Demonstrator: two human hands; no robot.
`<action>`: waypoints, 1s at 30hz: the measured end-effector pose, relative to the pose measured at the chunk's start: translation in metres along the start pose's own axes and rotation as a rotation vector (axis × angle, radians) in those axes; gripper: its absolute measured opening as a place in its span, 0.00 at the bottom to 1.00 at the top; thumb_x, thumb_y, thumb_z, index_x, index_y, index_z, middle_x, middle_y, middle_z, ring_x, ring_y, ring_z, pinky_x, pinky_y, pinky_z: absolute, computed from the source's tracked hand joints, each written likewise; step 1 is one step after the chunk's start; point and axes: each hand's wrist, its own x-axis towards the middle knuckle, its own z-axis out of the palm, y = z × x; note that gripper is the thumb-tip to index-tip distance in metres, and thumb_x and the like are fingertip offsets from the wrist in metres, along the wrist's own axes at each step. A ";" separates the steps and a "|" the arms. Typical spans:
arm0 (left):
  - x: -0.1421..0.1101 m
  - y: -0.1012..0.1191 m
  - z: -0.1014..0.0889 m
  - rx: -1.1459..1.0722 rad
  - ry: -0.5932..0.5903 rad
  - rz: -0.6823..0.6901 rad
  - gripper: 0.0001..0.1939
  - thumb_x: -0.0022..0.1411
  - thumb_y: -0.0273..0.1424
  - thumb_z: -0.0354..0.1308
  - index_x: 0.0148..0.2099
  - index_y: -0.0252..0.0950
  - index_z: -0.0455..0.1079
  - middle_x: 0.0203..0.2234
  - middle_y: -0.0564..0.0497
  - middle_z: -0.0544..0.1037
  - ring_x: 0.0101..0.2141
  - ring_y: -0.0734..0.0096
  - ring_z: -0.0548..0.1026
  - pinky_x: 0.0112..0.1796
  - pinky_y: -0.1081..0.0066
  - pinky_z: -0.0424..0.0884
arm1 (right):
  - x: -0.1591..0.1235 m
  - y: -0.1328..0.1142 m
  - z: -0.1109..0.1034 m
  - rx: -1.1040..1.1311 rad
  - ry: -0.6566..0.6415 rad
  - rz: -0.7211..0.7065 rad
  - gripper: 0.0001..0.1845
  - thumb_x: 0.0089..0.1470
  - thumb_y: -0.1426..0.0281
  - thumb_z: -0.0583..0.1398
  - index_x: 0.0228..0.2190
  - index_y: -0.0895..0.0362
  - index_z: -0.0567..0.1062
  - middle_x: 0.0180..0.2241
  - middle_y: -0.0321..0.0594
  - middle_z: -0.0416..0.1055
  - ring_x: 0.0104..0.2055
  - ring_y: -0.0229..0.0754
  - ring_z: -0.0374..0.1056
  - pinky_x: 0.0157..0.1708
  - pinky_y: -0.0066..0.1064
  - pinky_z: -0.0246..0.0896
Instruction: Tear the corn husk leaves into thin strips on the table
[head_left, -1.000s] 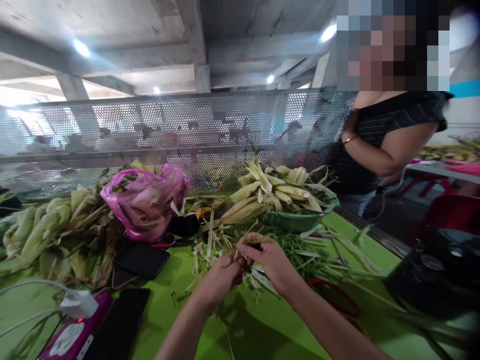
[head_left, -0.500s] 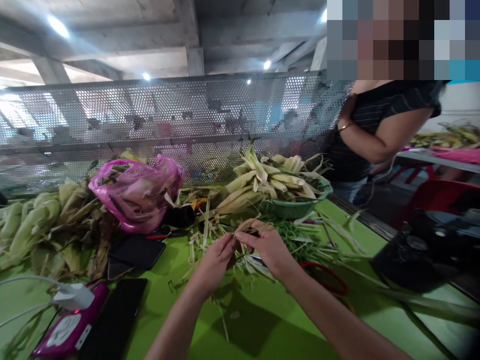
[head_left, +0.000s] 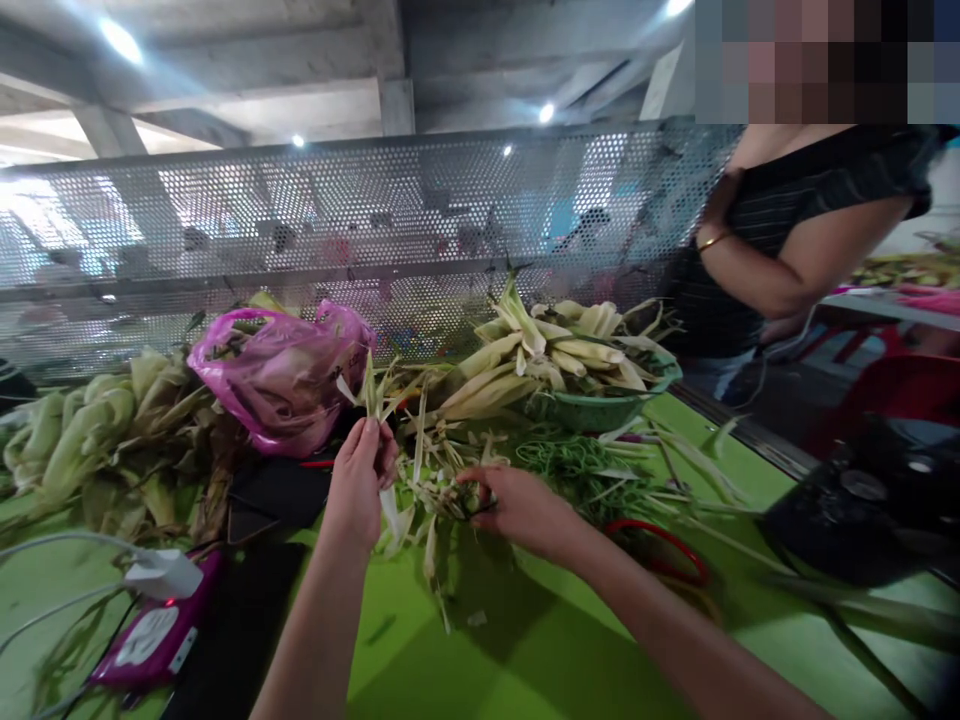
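My left hand (head_left: 358, 478) is raised over the green table (head_left: 480, 650), fingers pinched on a small bundle of pale husk strips (head_left: 379, 395) that stick up above it and hang below. My right hand (head_left: 517, 508) lies lower to the right, closed on a small dark thing I cannot make out, amid loose husk strips (head_left: 431, 470). Behind them a green basin (head_left: 600, 410) holds a heap of peeled corn husks (head_left: 555, 355). A tangle of green strings (head_left: 585, 465) lies just right of my right hand.
A pink plastic bag (head_left: 281, 375) and a pile of green husks (head_left: 97, 440) sit at left, dark phones (head_left: 270, 495) in front, and a pink power strip with white charger (head_left: 154, 620) near left. A person (head_left: 787, 250) stands at right. A perforated metal screen (head_left: 375, 230) backs the table.
My hands have parted: the left rose up and left with a bundle of strips, while the right dropped toward the loose husks on the table.
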 end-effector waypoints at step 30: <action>-0.003 -0.006 0.002 -0.014 -0.044 -0.068 0.14 0.57 0.42 0.59 0.30 0.37 0.64 0.13 0.61 0.59 0.14 0.84 0.51 0.17 0.79 0.44 | -0.028 0.004 -0.035 -0.049 0.144 -0.035 0.15 0.59 0.69 0.54 0.46 0.52 0.75 0.45 0.43 0.74 0.44 0.46 0.70 0.44 0.33 0.60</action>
